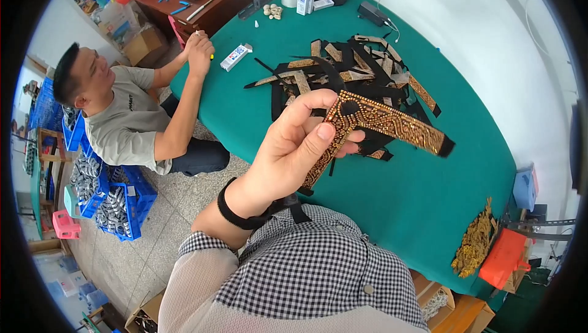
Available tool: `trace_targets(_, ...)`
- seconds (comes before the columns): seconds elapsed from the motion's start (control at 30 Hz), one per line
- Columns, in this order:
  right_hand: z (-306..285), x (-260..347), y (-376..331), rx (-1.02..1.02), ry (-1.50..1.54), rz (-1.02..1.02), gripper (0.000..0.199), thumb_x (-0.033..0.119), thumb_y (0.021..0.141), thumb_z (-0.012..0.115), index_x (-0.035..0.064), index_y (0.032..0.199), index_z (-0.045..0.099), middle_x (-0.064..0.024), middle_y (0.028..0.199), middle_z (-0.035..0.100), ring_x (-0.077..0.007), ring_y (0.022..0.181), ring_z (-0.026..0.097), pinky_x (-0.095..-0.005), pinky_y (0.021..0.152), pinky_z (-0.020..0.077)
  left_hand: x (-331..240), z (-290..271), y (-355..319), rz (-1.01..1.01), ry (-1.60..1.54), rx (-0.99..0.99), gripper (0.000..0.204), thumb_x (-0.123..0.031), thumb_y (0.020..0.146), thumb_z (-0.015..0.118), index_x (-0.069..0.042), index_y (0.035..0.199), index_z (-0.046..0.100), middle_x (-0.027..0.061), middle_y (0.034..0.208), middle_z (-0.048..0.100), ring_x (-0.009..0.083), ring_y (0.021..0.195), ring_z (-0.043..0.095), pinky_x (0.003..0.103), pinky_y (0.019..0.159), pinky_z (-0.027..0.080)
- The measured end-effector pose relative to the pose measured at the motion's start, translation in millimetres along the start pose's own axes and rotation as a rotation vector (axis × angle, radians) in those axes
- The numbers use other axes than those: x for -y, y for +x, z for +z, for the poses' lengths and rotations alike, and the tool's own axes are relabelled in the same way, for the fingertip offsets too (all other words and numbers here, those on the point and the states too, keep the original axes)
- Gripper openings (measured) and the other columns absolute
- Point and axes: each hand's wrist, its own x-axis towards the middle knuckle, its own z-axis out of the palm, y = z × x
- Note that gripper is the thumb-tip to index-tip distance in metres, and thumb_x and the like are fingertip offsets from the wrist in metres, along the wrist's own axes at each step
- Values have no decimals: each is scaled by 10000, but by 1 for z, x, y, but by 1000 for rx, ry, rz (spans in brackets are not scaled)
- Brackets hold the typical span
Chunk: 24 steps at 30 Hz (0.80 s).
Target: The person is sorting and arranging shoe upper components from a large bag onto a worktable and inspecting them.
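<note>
My left hand [293, 143] is raised over the table, its thumb and fingers pinching a gold beaded trim piece [392, 119]. The trim bends into a V: one arm reaches right to a black tip, the other hangs down past my thumb. A dark round spot [349, 108] sits near the bend. Behind my fingers a black strip [327, 67] curves upward; whether it joins the trim, I cannot tell. Beyond the hand lies a loose pile of black and gold beaded trim pieces [361, 63]. My right hand does not show.
The table has a green cover [422, 210]. A small white box [236, 57] lies at its left, with more boxes [304, 1] and pale round items [272, 11] at the back. Gold trimmings [474, 241] heap at the right edge. A co-worker [131, 100] sits at the left, hands raised together.
</note>
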Motion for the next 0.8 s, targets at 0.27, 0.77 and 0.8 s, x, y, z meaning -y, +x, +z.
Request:
trace_targets(0.27, 6, -3, -8, -40, 29, 21, 177, 59, 761, 559, -4, 925, 582, -64, 674, 558, -130, 577, 508, -269, 531, 422, -2, -14, 2, -166, -159, -3, 280, -162, 902, 404, -54, 1157, 367, 171, 977, 565, 187, 711, 617, 277, 588, 530)
trace_targets(0.77, 1, -8, -27, -149, 45, 61, 194, 62, 769, 553, -9, 947, 581, -59, 662, 552, -113, 574, 496, -259, 526, 415, 7, -9, -1, -193, -41, -254, 320, -276, 851, 435, 17, 958, 509, 135, 727, 591, 181, 528, 570, 263, 465, 483)
trace_targets(0.8, 0, -9, -28, -159, 44, 65, 195, 62, 769, 553, -9, 949, 581, -58, 661, 551, -112, 574, 496, -258, 526, 414, 8, -9, -1, -196, -46, -251, 320, -276, 851, 435, 17, 958, 509, 135, 727, 591, 181, 528, 570, 263, 465, 483)
